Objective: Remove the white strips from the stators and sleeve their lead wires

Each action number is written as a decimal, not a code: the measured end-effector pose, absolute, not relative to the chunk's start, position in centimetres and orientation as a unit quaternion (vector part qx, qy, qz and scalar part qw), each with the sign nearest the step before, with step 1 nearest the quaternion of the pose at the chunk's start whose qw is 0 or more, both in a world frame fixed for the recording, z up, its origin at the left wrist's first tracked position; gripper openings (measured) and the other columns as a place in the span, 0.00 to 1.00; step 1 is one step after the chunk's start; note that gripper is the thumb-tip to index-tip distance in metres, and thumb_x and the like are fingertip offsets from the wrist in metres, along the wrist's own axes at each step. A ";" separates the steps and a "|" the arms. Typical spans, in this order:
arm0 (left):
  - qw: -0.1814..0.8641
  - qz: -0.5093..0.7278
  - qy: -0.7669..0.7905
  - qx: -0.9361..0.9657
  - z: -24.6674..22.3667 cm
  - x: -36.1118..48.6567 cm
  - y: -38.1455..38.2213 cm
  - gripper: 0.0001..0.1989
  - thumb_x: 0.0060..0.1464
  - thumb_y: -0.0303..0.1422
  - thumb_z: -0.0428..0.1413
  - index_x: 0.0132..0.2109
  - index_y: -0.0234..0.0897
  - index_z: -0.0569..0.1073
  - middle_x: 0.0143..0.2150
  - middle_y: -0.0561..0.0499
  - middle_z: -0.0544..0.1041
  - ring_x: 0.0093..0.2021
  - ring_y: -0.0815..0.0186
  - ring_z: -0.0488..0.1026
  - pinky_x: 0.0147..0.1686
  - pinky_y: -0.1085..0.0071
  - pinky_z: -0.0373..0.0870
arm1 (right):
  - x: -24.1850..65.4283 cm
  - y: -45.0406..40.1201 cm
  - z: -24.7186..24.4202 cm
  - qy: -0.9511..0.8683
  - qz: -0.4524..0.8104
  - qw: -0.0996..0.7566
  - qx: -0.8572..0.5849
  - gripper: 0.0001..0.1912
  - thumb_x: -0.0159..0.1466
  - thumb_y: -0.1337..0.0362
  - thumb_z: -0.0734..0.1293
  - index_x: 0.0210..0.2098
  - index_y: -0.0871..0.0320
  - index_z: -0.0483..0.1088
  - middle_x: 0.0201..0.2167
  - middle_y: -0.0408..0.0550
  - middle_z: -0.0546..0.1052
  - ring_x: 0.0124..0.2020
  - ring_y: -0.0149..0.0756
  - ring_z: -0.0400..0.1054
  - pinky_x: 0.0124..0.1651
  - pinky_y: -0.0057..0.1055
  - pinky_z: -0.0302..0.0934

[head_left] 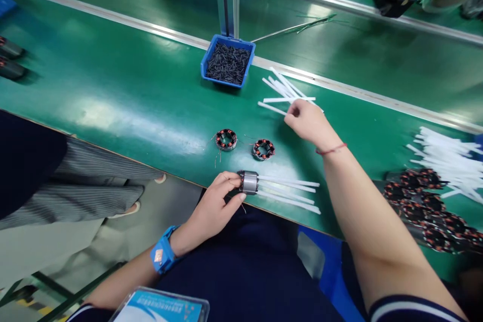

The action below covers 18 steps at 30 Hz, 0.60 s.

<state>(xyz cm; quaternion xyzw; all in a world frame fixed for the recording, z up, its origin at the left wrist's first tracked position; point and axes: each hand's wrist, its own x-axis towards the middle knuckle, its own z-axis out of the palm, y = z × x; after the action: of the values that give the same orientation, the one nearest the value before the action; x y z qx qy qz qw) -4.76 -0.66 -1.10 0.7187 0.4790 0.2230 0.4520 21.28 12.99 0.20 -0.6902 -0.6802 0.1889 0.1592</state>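
Note:
My left hand is closed around the left end of a metal stator at the table's front edge. Several white strips stick out of its right side. Farther back, my right hand has its fingers pinched on the end of a white strip, beside a loose pile of white strips. Between the hands lie two small wound rings, one on the left and one on the right, with thin wires sticking out.
A blue bin of short black pieces stands at the metal rail below an upright post. At the right are many white strips and several wound stators. A person's striped trousers show at the left.

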 end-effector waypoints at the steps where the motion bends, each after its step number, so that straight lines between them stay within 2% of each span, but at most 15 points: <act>1: 0.456 0.220 0.478 0.718 -1.0 -4.7 -0.6 0.08 0.58 0.29 0.51 0.44 0.36 0.72 0.47 0.46 0.70 0.49 0.64 0.68 0.51 0.67 0.65 | 21.6 11.4 0.6 -0.679 0.241 0.191 -0.667 0.08 0.56 0.70 0.61 0.35 0.60 0.69 0.26 0.46 0.74 0.28 0.36 0.66 0.33 0.31 0.58; 4: 0.456 0.209 0.476 0.722 -1.0 -4.8 -0.4 0.07 0.59 0.31 0.51 0.42 0.36 0.73 0.46 0.47 0.70 0.47 0.64 0.69 0.49 0.68 0.65 | 22.3 5.6 1.9 -0.705 0.339 0.228 -0.580 0.12 0.61 0.70 0.57 0.40 0.58 0.70 0.30 0.45 0.73 0.32 0.34 0.66 0.37 0.30 0.59; 7: 0.447 0.190 0.481 0.730 -1.0 -5.0 -0.4 0.07 0.59 0.32 0.51 0.41 0.37 0.73 0.45 0.48 0.70 0.47 0.65 0.69 0.49 0.69 0.65 | 22.4 0.3 2.8 -0.716 0.368 0.185 -0.564 0.13 0.66 0.65 0.57 0.45 0.54 0.71 0.32 0.45 0.72 0.34 0.34 0.66 0.38 0.30 0.59; 10: 0.429 0.180 0.493 0.736 -1.2 -5.2 -0.4 0.07 0.59 0.32 0.52 0.42 0.37 0.72 0.45 0.48 0.70 0.47 0.65 0.69 0.49 0.69 0.66 | 21.6 -3.2 2.9 -0.696 0.394 0.142 -0.583 0.14 0.68 0.61 0.57 0.46 0.54 0.71 0.32 0.46 0.72 0.34 0.34 0.67 0.38 0.30 0.59; 15: 0.397 0.187 0.501 0.745 -1.6 -5.2 -0.6 0.10 0.58 0.33 0.54 0.47 0.37 0.69 0.44 0.49 0.70 0.44 0.66 0.69 0.46 0.69 0.68 | 18.9 -4.0 1.5 -0.671 0.374 0.133 -0.626 0.12 0.68 0.63 0.57 0.44 0.55 0.71 0.37 0.47 0.74 0.38 0.37 0.69 0.42 0.34 0.61; 18: 0.395 0.180 0.499 0.750 -1.6 -5.4 -0.8 0.11 0.58 0.34 0.53 0.48 0.36 0.69 0.45 0.48 0.70 0.44 0.65 0.69 0.46 0.68 0.69 | 16.9 -3.0 1.1 -0.680 0.394 0.132 -0.604 0.12 0.67 0.65 0.58 0.44 0.54 0.71 0.40 0.47 0.75 0.40 0.38 0.69 0.45 0.35 0.61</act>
<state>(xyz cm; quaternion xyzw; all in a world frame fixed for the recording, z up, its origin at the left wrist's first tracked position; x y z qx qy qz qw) -5.37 -0.76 -1.61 0.7501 0.4990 0.1797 0.3949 16.92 -2.97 1.06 -0.6038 -0.6805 0.3936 0.1323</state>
